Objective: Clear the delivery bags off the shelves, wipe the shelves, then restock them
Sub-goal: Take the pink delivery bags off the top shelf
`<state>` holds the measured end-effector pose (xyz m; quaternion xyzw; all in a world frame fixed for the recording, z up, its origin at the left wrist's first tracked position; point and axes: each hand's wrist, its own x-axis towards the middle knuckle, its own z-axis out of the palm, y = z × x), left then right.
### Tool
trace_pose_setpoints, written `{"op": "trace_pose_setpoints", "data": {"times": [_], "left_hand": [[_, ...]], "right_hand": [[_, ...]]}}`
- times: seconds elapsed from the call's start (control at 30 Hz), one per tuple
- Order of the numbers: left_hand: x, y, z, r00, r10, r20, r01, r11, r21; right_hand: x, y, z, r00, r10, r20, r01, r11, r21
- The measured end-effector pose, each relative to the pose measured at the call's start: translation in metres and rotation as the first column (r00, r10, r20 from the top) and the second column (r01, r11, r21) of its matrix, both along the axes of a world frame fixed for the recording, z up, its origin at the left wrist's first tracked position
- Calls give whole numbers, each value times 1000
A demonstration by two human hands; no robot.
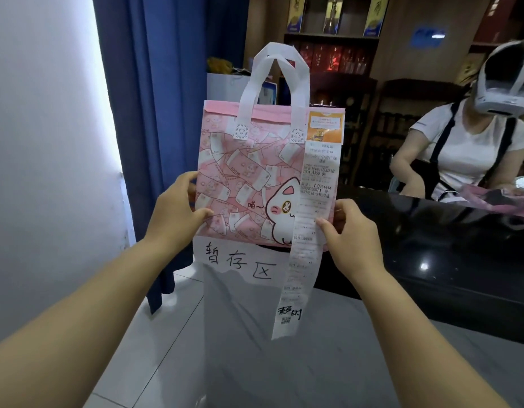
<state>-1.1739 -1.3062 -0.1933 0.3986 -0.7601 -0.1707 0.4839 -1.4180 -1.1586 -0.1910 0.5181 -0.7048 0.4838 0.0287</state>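
Grey desk (254, 363) nearest the camera, pale floor tiles to its left. One paper sign (240, 260) with handwritten characters is stuck at the desk's far edge. Above it, held upright: one pink delivery bag (249, 172), cat print facing the camera. Left hand (172, 207) has a pinch grip on the bag's lower left edge, thumb in front and fingers behind. Right hand (352, 231) has the same grip on the lower right edge, thumb over the receipt (302, 260). Cannot tell whether the bag's base touches the desk or hangs just clear. Beyond, to the right, is a black counter (446, 245) with a second person (466, 142) seated behind it, wearing a headset. Blue curtain (166, 83) to the left; dark shelves (331, 35) with boxes and bottles at the back. Risk: the receipt is fixed only near the bag's top and trails loose below the base, so it could snag on the desk edge and tear off when the bag goes down. Both grips are low, so the top could fold over; contents not visible. Count: bags 1, handles (302, 83) 2, receipts 1, signs 1, hands on the bag 2.
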Motion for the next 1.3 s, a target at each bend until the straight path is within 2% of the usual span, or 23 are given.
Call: {"op": "trace_pose_setpoints", "data": {"times": [0.5, 0.67, 0.83, 0.97, 1.07, 1.3], "left_hand": [[-15, -49, -16, 998, 36, 52, -38, 998, 48], [-11, -45, -12, 995, 34, 93, -37, 999, 40], [-5, -28, -7, 990, 96, 105, -97, 995, -2], [5, -2, -8, 990, 106, 91, -104, 994, -32], [19, 21, -8, 988, 111, 108, -105, 992, -63], [86, 90, -4, 956, 207, 208, -181, 974, -135]], "right_hand": [[-8, -35, -3, 998, -47, -48, 50, 997, 66], [-9, -29, 4, 999, -38, -22, 38, 999, 11], [-11, -21, 14, 996, -85, -32, 80, 987, -139], [0, -15, 23, 999, -21, -50, 10, 975, -220], [20, -10, 26, 996, 46, -76, -62, 973, -224], [83, 11, 19, 951, 248, -185, -255, 967, -16]]}}
